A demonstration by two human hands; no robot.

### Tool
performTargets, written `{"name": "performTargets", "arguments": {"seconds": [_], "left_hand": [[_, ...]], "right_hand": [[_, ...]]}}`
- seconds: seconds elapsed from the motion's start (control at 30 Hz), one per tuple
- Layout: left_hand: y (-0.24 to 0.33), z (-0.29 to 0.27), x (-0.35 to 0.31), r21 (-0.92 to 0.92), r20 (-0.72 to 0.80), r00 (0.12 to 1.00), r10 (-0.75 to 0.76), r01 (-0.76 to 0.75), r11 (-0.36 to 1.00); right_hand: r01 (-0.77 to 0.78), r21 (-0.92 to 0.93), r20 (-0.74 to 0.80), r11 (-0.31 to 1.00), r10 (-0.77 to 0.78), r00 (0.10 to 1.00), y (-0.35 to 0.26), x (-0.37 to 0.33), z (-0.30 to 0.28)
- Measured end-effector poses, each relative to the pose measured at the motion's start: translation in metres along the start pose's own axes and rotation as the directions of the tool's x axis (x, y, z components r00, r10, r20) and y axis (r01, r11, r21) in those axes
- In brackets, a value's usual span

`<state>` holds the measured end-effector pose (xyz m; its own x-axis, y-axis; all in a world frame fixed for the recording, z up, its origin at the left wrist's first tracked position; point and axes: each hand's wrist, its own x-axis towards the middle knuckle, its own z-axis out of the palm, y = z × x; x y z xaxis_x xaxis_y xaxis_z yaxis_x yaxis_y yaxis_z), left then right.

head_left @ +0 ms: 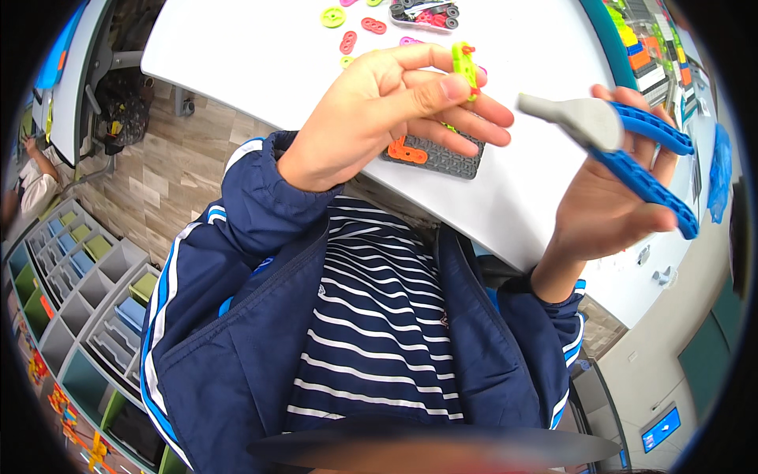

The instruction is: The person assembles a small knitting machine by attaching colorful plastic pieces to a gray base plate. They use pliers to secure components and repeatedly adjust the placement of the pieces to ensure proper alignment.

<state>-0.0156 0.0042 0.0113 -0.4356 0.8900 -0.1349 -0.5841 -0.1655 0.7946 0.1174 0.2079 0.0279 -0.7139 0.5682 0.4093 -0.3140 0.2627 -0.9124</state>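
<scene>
Landmark: dark grey textured plate (458, 163) on white table (253, 51). Left hand (395, 96) over the plate's far edge, thumb and fingers pinching lime-green piece (464, 67) with small red-orange bits, so piece sits up beyond plate. Right hand (612, 193) well right of plate, gripping blue-handled tool (600, 130), handles spread, grey tip pointing back plate-side, near left fingertips. Hands apart from each other. Orange angled piece (408, 150) lies on plate, below left hand. Tray of small parts (425, 14) beyond plate.
</scene>
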Motion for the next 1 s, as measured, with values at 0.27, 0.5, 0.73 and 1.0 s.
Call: {"name": "performTargets", "arguments": {"seconds": [0.27,0.5,0.73,1.0], "left_hand": [[0.003,-0.023,-0.022,0.382,-0.179,0.955,0.238,-0.155,0.911],[-0.003,-0.022,-0.030,0.440,-0.204,0.946,0.251,-0.141,0.887],[-0.014,-0.006,-0.023,0.676,-0.165,0.924,0.344,-0.148,0.722],[-0.011,-0.005,-0.001,0.940,0.138,0.936,0.324,-0.227,0.253]], "right_hand": [[0.203,-0.734,0.182,0.648,-0.099,0.978,0.032,0.022,-0.023],[0.204,-0.900,0.227,0.386,0.016,0.974,0.042,0.011,0.004],[0.303,-0.789,0.355,0.534,-0.007,0.935,0.022,0.015,-0.006],[-0.165,-0.285,0.590,0.944,0.309,0.746,0.023,0.002,0.004]]}}
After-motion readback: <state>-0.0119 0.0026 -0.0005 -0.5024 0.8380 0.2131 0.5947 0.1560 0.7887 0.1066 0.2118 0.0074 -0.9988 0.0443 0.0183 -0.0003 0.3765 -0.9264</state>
